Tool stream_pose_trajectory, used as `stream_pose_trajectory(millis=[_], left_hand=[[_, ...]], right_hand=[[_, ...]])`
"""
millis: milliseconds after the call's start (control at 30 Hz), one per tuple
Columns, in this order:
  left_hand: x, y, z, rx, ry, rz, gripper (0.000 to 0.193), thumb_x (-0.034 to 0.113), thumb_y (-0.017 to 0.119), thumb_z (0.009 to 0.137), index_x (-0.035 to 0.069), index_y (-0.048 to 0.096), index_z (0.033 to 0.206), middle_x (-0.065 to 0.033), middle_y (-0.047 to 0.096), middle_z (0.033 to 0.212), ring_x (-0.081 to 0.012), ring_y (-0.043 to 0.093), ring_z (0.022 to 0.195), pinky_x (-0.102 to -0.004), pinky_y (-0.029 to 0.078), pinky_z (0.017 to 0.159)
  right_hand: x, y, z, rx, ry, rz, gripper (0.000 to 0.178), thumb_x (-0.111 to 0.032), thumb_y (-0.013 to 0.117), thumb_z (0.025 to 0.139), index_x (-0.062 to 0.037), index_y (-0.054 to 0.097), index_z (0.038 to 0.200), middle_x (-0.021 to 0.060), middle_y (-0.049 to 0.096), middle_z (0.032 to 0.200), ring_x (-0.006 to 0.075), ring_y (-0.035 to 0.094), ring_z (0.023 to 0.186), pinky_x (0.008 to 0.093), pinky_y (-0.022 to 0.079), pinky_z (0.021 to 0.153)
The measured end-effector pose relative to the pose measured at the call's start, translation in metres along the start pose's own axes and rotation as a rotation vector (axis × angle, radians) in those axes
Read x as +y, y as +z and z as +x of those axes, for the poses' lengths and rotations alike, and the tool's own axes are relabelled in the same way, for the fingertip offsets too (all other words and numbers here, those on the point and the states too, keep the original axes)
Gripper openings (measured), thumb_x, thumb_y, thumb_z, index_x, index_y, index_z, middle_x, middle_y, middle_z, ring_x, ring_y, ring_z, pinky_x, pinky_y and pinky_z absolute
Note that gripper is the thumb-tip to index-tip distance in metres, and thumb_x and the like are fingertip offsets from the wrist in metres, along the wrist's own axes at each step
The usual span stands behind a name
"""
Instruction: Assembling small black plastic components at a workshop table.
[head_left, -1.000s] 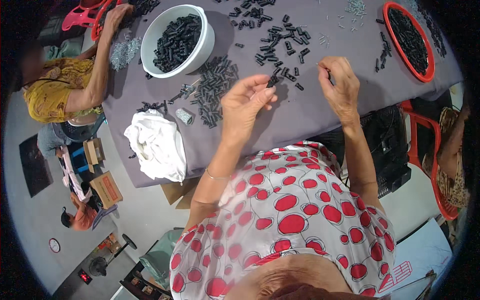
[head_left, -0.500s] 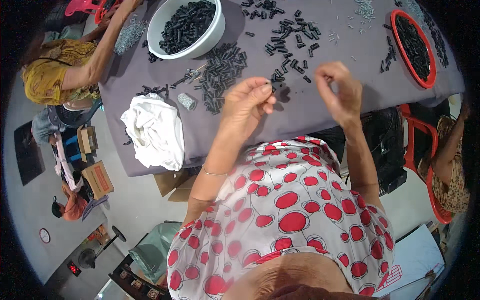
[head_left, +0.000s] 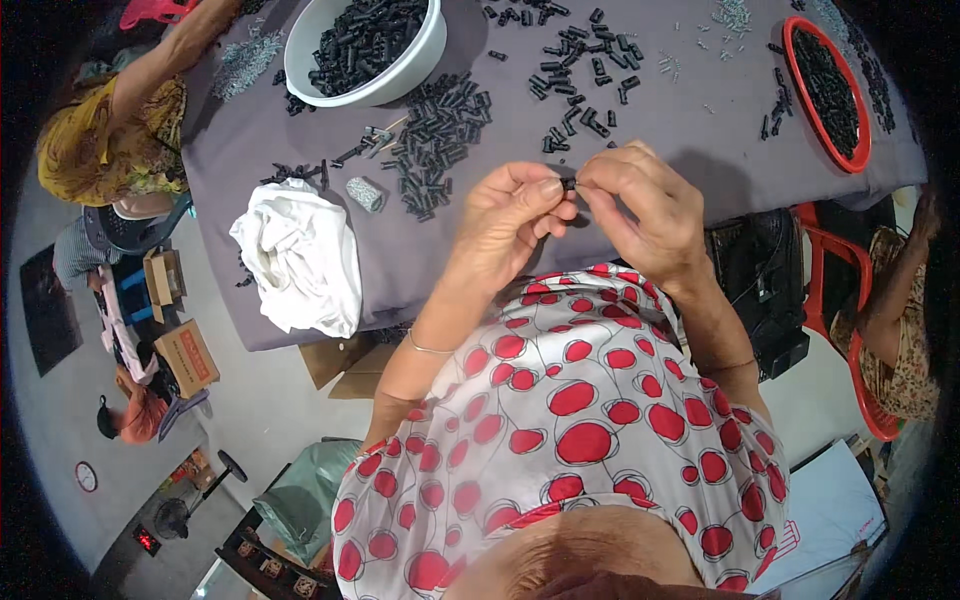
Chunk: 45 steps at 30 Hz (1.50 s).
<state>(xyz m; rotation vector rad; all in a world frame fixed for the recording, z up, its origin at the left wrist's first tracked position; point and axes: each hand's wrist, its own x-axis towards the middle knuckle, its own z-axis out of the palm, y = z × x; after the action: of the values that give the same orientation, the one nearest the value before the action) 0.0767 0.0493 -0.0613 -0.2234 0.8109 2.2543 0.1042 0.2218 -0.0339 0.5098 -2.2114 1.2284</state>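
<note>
Between the thumb and fingers of my left hand [head_left: 508, 212] is a small black plastic part [head_left: 568, 184], its end poking out to the right. My right hand [head_left: 645, 208] pinches at that same end; whatever its fingertips hold is too small to make out. Both hands meet above the near edge of the table. Just beyond them lie loose black plastic parts [head_left: 592, 75], scattered over the grey cloth. A denser pile of black parts [head_left: 432, 140] sits to the left of these.
A white basin [head_left: 425, 62] full of black parts stands at the far left, a red tray [head_left: 862, 150] of them at the right. A white cloth [head_left: 300, 260] and a grey speckled roll [head_left: 365, 194] lie left on the table [head_left: 400, 285]. Small screws [head_left: 733, 16] are heaped far off. Co-workers sit either side.
My right hand has come left and closed its fingertips at the part in my left hand. The co-worker's arm at the left has shifted.
</note>
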Motion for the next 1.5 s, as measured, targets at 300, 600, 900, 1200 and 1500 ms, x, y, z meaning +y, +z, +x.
stream_pose_trajectory(millis=[300,600,900,1200,1500], left_hand=[[-0.004,-0.007,0.000,-0.008,0.022,-0.013,0.010,0.002,0.062,0.086,0.002,0.059,0.095,-0.0122,0.065,0.087,-0.0192,0.066,0.075,-0.0251,0.055,0.060],[-0.007,-0.010,0.002,-0.067,-0.008,-0.101,0.010,0.000,0.060,0.086,0.000,0.059,0.096,-0.0132,0.065,0.088,-0.0196,0.066,0.075,-0.0255,0.056,0.060],[-0.003,-0.004,-0.002,-0.130,-0.063,0.075,0.015,0.004,0.060,0.086,-0.002,0.058,0.101,-0.0125,0.065,0.090,-0.0188,0.065,0.077,-0.0246,0.053,0.064],[0.014,-0.007,0.001,-0.120,-0.092,0.520,0.018,0.011,0.058,0.090,-0.001,0.058,0.104,-0.0093,0.064,0.088,-0.0116,0.059,0.069,-0.0248,0.051,0.065],[0.000,-0.014,0.008,-0.075,0.022,0.166,0.012,0.007,0.055,0.091,0.000,0.057,0.101,-0.0083,0.063,0.089,-0.0113,0.061,0.072,-0.0245,0.052,0.067]], right_hand=[[-0.006,0.001,-0.001,-0.092,0.008,-0.074,0.023,0.007,0.064,0.068,-0.0005,0.060,0.090,0.0103,0.060,0.083,0.0272,0.057,0.068,0.0349,0.048,0.058],[-0.001,0.004,-0.005,-0.075,0.103,0.003,0.026,0.005,0.066,0.067,-0.0021,0.060,0.091,0.0097,0.060,0.085,0.0245,0.059,0.070,0.0321,0.049,0.059],[-0.001,-0.006,-0.007,-0.168,0.167,0.104,0.021,0.002,0.069,0.066,-0.0005,0.063,0.085,0.0084,0.058,0.078,0.0228,0.057,0.068,0.0329,0.045,0.058],[0.020,-0.019,-0.004,-0.197,0.138,0.039,0.020,0.002,0.064,0.072,-0.0036,0.062,0.091,0.0096,0.061,0.084,0.0230,0.061,0.076,0.0314,0.050,0.062],[0.067,-0.024,0.010,-0.347,0.077,-0.345,0.020,0.001,0.062,0.071,-0.0059,0.060,0.090,0.0070,0.056,0.091,0.0258,0.055,0.086,0.0347,0.047,0.072]])
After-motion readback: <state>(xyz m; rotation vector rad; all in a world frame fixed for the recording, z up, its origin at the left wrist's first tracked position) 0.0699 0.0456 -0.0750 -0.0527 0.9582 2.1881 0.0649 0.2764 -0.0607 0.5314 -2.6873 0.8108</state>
